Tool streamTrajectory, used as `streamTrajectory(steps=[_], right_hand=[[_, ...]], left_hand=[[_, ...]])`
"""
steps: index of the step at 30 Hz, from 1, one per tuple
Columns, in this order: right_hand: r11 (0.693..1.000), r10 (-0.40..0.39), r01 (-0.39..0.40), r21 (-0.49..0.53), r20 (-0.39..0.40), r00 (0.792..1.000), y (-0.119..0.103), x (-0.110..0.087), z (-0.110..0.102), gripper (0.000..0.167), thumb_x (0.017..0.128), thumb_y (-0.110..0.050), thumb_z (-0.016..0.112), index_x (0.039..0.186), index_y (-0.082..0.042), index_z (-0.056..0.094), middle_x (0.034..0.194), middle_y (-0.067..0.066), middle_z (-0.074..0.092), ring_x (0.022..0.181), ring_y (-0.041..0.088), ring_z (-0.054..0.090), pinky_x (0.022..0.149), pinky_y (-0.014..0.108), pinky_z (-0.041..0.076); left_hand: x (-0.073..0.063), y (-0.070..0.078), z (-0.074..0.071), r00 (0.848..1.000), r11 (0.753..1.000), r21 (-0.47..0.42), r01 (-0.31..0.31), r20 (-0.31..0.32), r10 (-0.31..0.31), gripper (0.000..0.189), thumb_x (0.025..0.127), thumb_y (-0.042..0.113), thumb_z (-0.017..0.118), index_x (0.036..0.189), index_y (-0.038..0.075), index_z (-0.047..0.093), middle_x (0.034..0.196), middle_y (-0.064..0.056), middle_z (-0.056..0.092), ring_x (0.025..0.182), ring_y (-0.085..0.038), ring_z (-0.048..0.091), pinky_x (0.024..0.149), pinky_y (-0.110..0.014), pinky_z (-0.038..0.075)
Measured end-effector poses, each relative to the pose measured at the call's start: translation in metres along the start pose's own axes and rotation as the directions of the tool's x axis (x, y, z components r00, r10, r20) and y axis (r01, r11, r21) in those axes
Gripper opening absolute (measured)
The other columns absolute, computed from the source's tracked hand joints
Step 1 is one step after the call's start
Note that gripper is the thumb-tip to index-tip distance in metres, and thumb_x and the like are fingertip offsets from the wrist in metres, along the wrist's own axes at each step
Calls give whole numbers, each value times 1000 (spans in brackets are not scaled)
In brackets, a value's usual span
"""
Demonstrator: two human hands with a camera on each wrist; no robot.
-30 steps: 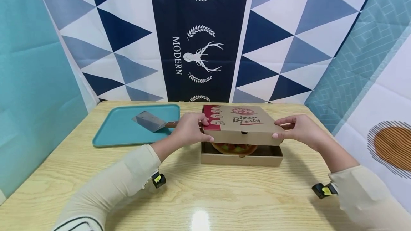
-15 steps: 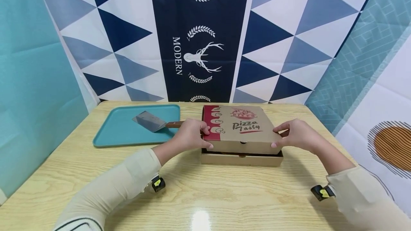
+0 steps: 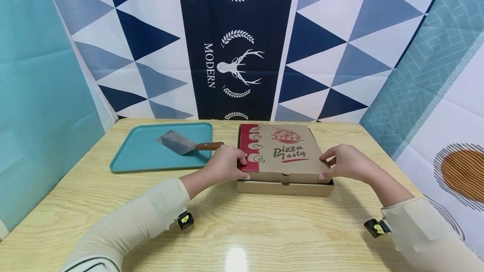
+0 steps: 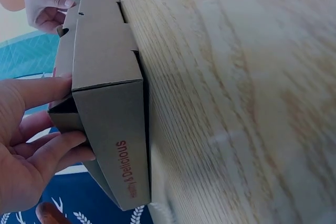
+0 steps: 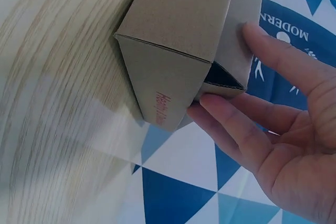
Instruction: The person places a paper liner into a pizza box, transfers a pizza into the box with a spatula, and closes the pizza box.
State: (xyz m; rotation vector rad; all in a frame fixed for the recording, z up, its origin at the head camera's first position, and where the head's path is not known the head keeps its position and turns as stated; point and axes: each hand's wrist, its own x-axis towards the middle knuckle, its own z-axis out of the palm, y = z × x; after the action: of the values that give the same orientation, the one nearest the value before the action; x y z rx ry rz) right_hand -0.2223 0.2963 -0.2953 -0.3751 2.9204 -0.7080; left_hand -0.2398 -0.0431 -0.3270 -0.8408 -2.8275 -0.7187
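A cardboard pizza box with a red-printed lid (image 3: 291,148) rests on the table, its lid lowered into the shallow base (image 3: 261,187). At the lid's front left corner, my left hand (image 3: 226,165) pinches it, thumb on the front flap and fingers along the side. My right hand (image 3: 345,163) grips the front right corner likewise. In the left wrist view the lid (image 4: 65,56) still stands a little above the base wall (image 4: 105,61). A narrow gap also shows at the corner beside my right hand (image 5: 283,135) in the right wrist view. The inside of the box is hidden.
A teal tray (image 3: 130,152) lies at the back left. On it rests a metal spatula (image 3: 177,142), its wooden handle (image 3: 209,146) reaching past the tray's edge towards my left hand. A patterned cloth (image 3: 234,45) hangs behind the table (image 3: 242,226).
Both hands have moved down and slightly towards me, lowering the pizza box lid into its base. The pizza, visible under the lid a second ago, is now covered.
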Motion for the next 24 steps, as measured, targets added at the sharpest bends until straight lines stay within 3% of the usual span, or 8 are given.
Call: streamTrajectory(steps=[4,8,11,14,18,21,24], right_hand=[[999,-23,23,-33,0,1000,-1,0,-1,47,66,-24,91,99,4,71,96,15,71,91,33,68,72,41,57],[993,-82,81,-86,-18,996,-6,-1,-3,33,68,-19,90,89,-1,73,88,8,72,88,33,67,72,45,56],[980,-166,158,-125,-55,985,-13,-1,-5,22,72,-13,86,89,-4,75,86,4,72,85,29,67,69,41,56],[962,-240,225,-157,-87,967,-19,-1,-5,14,77,-8,81,89,-6,76,87,2,71,82,24,67,66,36,55],[937,-309,291,-191,-72,948,-23,1,0,10,78,-3,79,87,-7,76,85,0,70,74,15,62,61,30,52],[924,-341,328,-196,-36,939,-22,1,3,13,76,1,79,84,-8,76,81,-2,68,68,10,55,58,27,49],[925,-340,332,-187,-13,940,-22,1,6,16,74,4,78,83,-9,75,78,-4,66,67,10,52,57,27,47]], left_hand=[[-1,0,-1,1000,1000,26,-16,8,16,30,68,32,90,86,13,76,104,-2,73,93,-14,65,72,-22,51],[-1,0,-5,998,998,62,-33,46,30,27,72,32,88,88,14,77,92,2,73,79,-10,61,65,-20,49],[0,1,-9,994,989,107,-98,66,92,24,76,32,85,90,14,78,88,5,71,75,-8,57,63,-20,48],[3,4,-12,979,970,141,-200,72,191,20,82,31,80,94,15,79,99,2,72,89,-11,61,74,-22,51],[9,7,-10,951,941,148,-306,92,294,15,88,22,73,100,13,79,111,-1,70,108,-15,62,91,-27,51],[12,8,-7,933,922,152,-356,111,342,14,88,16,72,100,13,79,110,-1,70,107,-14,62,92,-28,51],[13,8,-6,923,911,160,-379,130,361,12,88,16,72,98,13,79,105,0,71,99,-13,63,86,-26,52]])
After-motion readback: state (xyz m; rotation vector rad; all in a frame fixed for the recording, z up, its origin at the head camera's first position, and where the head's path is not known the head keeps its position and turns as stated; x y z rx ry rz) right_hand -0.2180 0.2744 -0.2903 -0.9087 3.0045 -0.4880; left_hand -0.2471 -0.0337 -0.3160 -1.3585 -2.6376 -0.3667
